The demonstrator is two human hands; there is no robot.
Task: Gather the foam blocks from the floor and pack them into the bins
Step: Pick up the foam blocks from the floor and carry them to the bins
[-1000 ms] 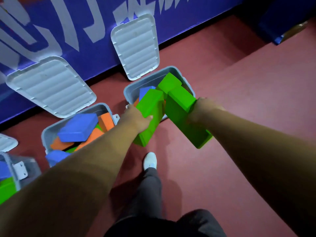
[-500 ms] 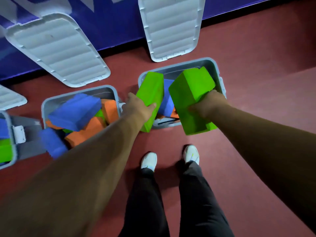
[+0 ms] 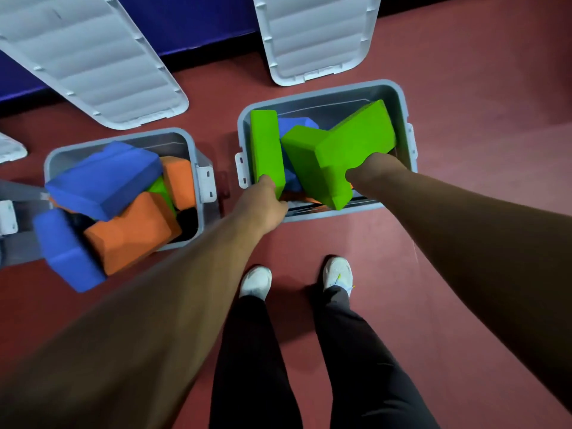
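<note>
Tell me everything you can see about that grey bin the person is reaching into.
The grey bin is a rectangular, plastic-looking tub with rounded corners and pale latches on both short sides. It sits open on the red floor, its ribbed lid lying beyond it. Inside are green foam blocks over blue and orange ones. The left hand grips a slim green block standing by the left wall; the right hand holds larger green blocks.
</note>
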